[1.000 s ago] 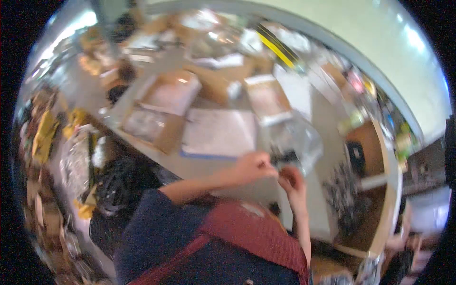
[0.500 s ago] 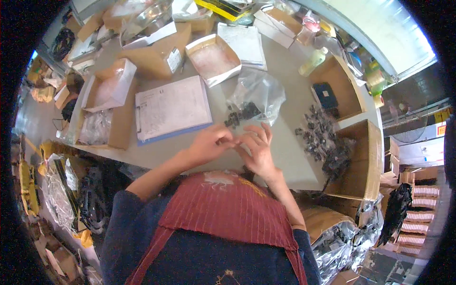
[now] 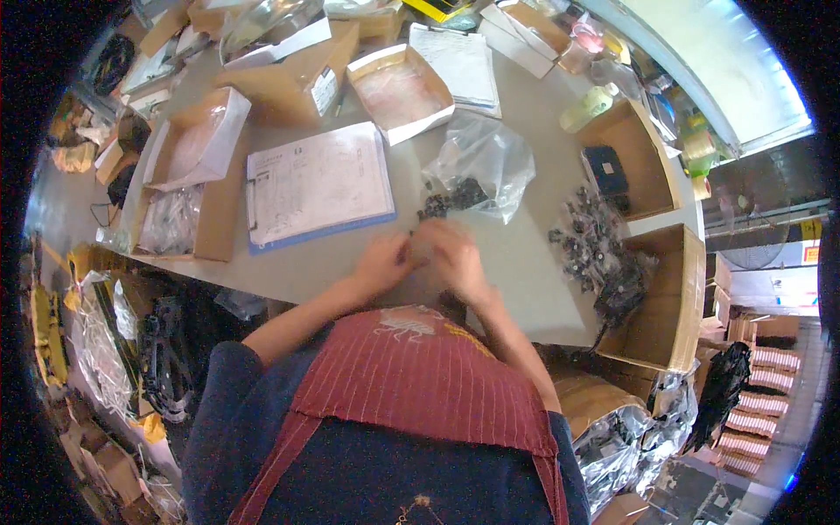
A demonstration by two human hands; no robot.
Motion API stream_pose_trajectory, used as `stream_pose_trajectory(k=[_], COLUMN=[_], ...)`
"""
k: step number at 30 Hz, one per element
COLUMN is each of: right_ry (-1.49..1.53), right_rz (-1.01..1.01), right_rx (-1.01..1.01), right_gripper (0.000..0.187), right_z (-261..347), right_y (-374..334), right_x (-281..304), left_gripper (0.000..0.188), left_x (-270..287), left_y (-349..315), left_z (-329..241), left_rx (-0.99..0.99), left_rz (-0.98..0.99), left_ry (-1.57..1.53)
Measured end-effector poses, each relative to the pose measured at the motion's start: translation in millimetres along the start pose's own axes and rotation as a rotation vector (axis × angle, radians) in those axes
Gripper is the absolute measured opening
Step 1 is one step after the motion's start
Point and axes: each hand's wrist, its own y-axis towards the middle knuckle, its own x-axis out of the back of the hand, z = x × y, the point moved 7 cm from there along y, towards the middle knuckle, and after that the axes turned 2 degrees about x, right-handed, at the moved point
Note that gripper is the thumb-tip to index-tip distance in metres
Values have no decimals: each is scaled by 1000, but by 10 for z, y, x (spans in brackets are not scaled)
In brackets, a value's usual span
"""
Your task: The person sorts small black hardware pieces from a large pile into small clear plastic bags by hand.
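Note:
My left hand (image 3: 385, 264) is closed over the near part of the table, its fingers curled together. A small dark spot shows at its fingertips, too small to name. Close beside it, my right hand (image 3: 453, 255) is smeared by motion, its fingers bent down and inward just short of some small black parts (image 3: 433, 207). Whether it holds anything is hidden. Behind those parts lies a clear plastic bag (image 3: 494, 166) with more black pieces at its mouth.
A heap of black parts (image 3: 584, 245) spills from a tipped cardboard box (image 3: 681, 302) on the right. Left of my hands lies a clipboard with papers (image 3: 319, 184). An open white-rimmed box (image 3: 398, 92) stands farther back, near a bottle (image 3: 588, 108).
My right hand has gone from raised, spread fingers to bent down by the black parts. The left hand has drawn slightly apart from it. The view has shifted a little.

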Motion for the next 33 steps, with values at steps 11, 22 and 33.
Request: stream_pose_trajectory(k=[11, 22, 33], right_ry=[-560, 19, -516], right_rz=[-22, -388, -183], right_rx=[-148, -494, -583], right_gripper=[56, 53, 27], right_z=[-142, -516, -427], right_y=[-342, -841, -697], right_x=[58, 480, 499], left_gripper=[23, 17, 22], left_x=[-131, -219, -193], left_y=[-111, 108, 139], left_z=[45, -265, -278], left_rx=[-51, -342, -143], left_rz=[-25, -70, 49], left_ry=[-262, -311, -345])
